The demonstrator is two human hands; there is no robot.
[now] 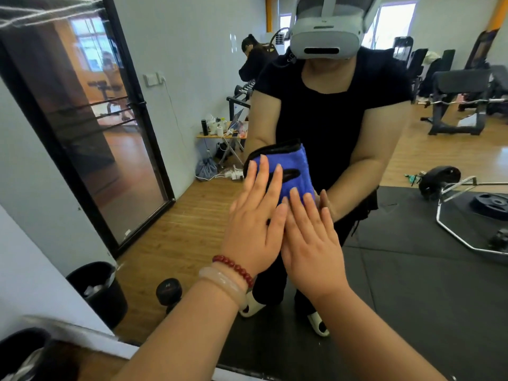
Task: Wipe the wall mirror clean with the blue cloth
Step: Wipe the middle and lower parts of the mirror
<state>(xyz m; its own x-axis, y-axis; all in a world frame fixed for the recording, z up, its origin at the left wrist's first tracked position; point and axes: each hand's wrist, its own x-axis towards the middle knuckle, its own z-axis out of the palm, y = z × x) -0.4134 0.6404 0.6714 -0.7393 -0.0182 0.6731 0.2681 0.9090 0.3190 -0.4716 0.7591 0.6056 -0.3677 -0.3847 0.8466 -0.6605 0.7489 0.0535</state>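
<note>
On mirror (412, 270), cloth (291, 163) (left hand (254, 232) flat)

Left hand (254, 229) flat, fingers (264, 174) straight, right hand (310, 243) flat, apparently touching it

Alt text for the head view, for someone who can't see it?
The left hand and right hand press flat, fingers straight, on the blue cloth against the wall mirror. The mirror reflects the person wearing a headset and gym equipment behind.

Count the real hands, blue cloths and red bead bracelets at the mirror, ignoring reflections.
Bare hands: 2, left hand and right hand
Folded blue cloth with black edging: 1
Red bead bracelet: 1
Total: 4
</note>
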